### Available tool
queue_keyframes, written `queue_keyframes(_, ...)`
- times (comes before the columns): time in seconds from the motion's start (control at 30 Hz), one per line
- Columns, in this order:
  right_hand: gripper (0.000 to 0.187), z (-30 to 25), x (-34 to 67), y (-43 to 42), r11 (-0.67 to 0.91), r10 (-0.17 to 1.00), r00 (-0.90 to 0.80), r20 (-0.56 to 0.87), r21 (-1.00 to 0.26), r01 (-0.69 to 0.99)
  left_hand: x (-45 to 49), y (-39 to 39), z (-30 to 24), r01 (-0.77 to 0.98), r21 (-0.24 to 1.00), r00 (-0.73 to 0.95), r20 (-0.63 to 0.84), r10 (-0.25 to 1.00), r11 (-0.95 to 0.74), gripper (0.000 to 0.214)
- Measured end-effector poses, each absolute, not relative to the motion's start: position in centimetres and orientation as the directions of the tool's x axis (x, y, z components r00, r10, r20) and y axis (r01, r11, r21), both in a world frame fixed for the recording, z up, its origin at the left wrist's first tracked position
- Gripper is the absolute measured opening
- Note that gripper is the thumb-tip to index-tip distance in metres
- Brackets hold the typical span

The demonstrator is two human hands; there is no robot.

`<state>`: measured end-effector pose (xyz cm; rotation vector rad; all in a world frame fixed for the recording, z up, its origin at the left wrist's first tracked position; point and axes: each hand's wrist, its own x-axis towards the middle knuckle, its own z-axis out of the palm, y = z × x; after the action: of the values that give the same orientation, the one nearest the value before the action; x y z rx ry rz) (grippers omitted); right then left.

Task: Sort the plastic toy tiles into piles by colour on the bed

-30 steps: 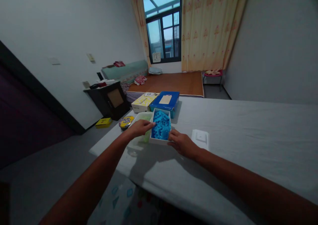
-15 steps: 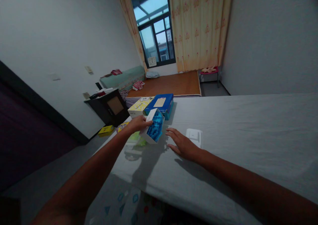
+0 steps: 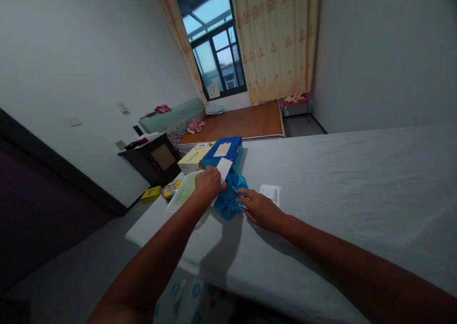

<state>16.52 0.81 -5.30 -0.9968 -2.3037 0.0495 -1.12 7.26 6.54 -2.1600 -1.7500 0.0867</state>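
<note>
While our left hand [image 3: 208,183] grips a tilted white box [image 3: 224,167], we see a blue bundle [image 3: 227,203] at its lower end, over the white-covered desk [image 3: 332,186]. Our right hand [image 3: 263,210], fingers half-curled, meets the bundle's right edge; we cannot tell whether it grips. Behind the box sits a larger blue carton [image 3: 228,147].

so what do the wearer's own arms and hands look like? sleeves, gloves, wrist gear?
Bare, ungloved left hand and right hand. Left forearm and right forearm are sleeveless as far as visible. No watch, band or cable shows at either wrist. Rings: too small to tell.
</note>
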Motion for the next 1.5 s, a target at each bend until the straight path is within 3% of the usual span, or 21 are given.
queue_keyframes(0.27, 0.025, -5.4, 16.4, 0.9, 0.68, 0.701, -0.545, 0.46, -0.199, 0.706, 1.0, 4.8, 7.1, 0.922, -0.334, 0.282, 0.237, 0.93, -0.194, 0.039)
queue_keyframes(0.53, 0.02, -4.3, 16.9, 0.8, 0.634, 0.748, -0.521, 0.411, -0.208, 0.745, 0.1, 3.6, 9.4, 0.951, -0.252, 0.253, 0.292, 0.922, -0.181, 0.049)
queue_keyframes(0.63, 0.02, -3.9, 17.7, 1.2, 0.582, 0.782, -0.386, 0.489, -0.353, 0.733, -2.1, 5.2, 10.2, 0.986, -0.064, 0.167, 0.277, 0.946, -0.156, 0.056)
queue_keyframes(0.73, 0.024, -3.4, 18.3, 1.8, 0.522, 0.831, -0.219, 0.511, -0.582, 0.624, -3.9, 6.9, 9.2, 0.932, 0.279, 0.172, 0.225, 0.959, -0.232, 0.053)
queue_keyframes(0.83, 0.036, -3.1, 18.7, 2.2, 0.381, 0.916, -0.073, 0.395, -0.795, 0.471, -3.6, 8.0, 6.4, 0.74, 0.598, 0.202, 0.238, 0.95, -0.308, 0.057)
queue_keyframes(0.9, 0.041, -3.1, 19.1, 2.6, 0.289, 0.953, -0.045, 0.299, -0.855, 0.431, -2.4, 8.3, 4.3, 0.624, 0.727, 0.219, 0.19, 0.957, -0.287, 0.06)
queue_keyframes(1.1, 0.033, -3.0, 22.8, 6.0, 0.124, 0.983, 0.003, 0.184, -0.675, 0.728, 0.9, 9.5, 0.9, 0.451, 0.876, 0.263, 0.053, 0.963, -0.172, 0.057)
queue_keyframes(1.2, 0.031, -2.3, 25.7, 9.9, -0.004, 0.989, 0.094, 0.115, -0.613, 0.79, 1.0, 10.2, -0.4, 0.411, 0.86, 0.239, 0.217, 0.947, -0.301, 0.051)
queue_keyframes(1.33, 0.03, -1.6, 28.1, 16.2, -0.198, 0.974, 0.224, 0.011, -0.428, 0.882, 0.0, 10.4, -2.6, 0.462, 0.72, 0.224, 0.47, 0.854, -0.518, 0.04)
queue_keyframes(1.5, 0.032, -2.0, 27.5, 23.2, -0.291, 0.955, 0.297, -0.027, -0.298, 0.909, -1.4, 9.9, -4.3, 0.494, 0.602, 0.313, 0.551, 0.774, -0.628, 0.035)
